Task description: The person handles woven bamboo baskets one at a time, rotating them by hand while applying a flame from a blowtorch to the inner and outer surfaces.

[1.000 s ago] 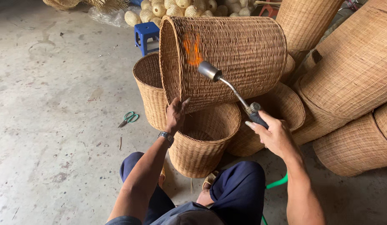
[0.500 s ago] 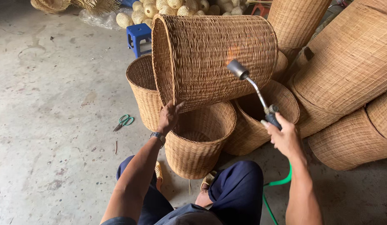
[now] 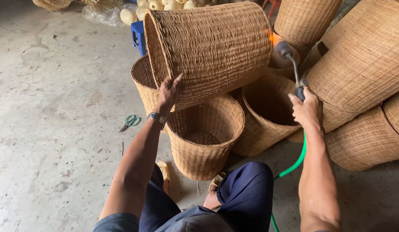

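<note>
We hold big woven basket (image 3: 208, 47) tipped sideways, left hand (image 3: 167, 92) gripping its rim; right hand (image 3: 306, 107) closed round gas torch (image 3: 291, 66), flame licking basket's far end, just above hand; burning-off step, we think; next needs slow turning.
</note>
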